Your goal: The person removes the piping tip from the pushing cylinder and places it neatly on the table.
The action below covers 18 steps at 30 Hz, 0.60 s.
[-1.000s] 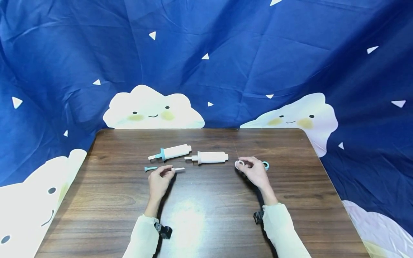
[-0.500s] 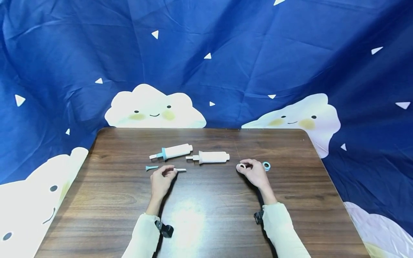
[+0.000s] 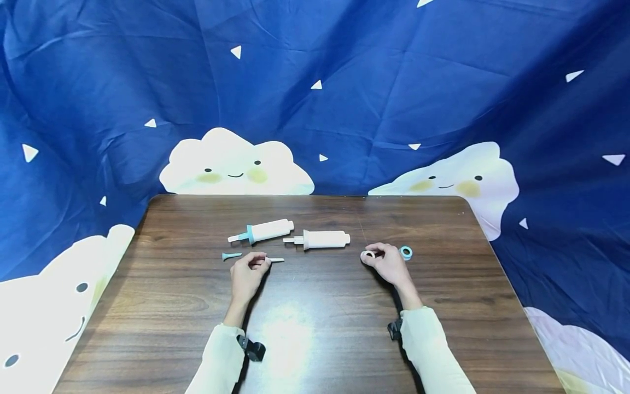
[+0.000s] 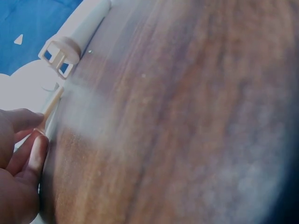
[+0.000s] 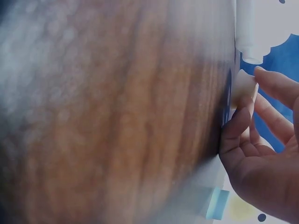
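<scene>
In the head view my left hand (image 3: 247,276) pinches a thin white stick-like piece (image 3: 277,260) between thumb and fingertips, low over the table. The left wrist view shows the stick (image 4: 53,105) jutting from the fingertips, its near end hidden by them. Farther right, my right hand (image 3: 391,265) holds a small white ring (image 3: 367,254) with thumb and fingers, close to the tabletop. Just left of my left hand lies a small light-blue flared piece (image 3: 231,256). A light-blue ring (image 3: 406,253) lies right of my right hand.
Behind the hands, two white syringe-like toys lie on the brown wooden table (image 3: 334,306): one with a light-blue collar (image 3: 268,231), one all white (image 3: 325,239). A blue curtain with cloud prints (image 3: 344,98) hangs behind the table's far edge.
Over the first half second the right hand lowered the white ring slightly towards the tabletop and the view shifted a little. Since then both hands have stayed almost still, holding the same pieces.
</scene>
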Each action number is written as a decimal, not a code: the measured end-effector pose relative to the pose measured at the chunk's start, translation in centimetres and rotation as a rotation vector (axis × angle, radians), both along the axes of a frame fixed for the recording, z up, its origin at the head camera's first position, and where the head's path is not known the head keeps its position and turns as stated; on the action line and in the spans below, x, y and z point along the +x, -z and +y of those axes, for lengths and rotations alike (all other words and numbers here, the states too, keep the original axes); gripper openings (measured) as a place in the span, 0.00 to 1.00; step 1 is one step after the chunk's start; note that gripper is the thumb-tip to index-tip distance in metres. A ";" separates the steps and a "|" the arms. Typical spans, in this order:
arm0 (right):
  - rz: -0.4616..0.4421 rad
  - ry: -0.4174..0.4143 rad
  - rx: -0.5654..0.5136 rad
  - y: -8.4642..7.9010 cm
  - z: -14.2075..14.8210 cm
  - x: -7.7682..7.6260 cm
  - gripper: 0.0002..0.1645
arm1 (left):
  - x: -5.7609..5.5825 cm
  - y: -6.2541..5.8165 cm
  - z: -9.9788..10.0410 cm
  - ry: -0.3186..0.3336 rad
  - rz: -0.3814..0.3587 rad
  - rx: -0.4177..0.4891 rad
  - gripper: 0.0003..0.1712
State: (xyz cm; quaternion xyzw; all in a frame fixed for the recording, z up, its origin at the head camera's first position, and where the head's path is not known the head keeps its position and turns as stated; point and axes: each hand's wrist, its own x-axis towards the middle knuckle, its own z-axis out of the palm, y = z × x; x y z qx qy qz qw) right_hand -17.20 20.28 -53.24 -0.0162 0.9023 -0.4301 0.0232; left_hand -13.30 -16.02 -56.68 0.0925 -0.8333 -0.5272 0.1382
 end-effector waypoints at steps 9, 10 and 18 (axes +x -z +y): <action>-0.029 -0.022 0.092 0.1 0.0 -0.1 0.20 | 0.0 -0.2 0.0 0.004 -0.009 -0.003 0.08; -0.035 -0.025 0.095 0.1 0.0 -0.1 0.20 | 0.0 -0.3 0.1 0.004 -0.011 0.000 0.09; -0.025 -0.023 0.067 -0.1 0.1 0.0 0.22 | 0.1 -0.4 0.1 0.004 -0.010 -0.011 0.10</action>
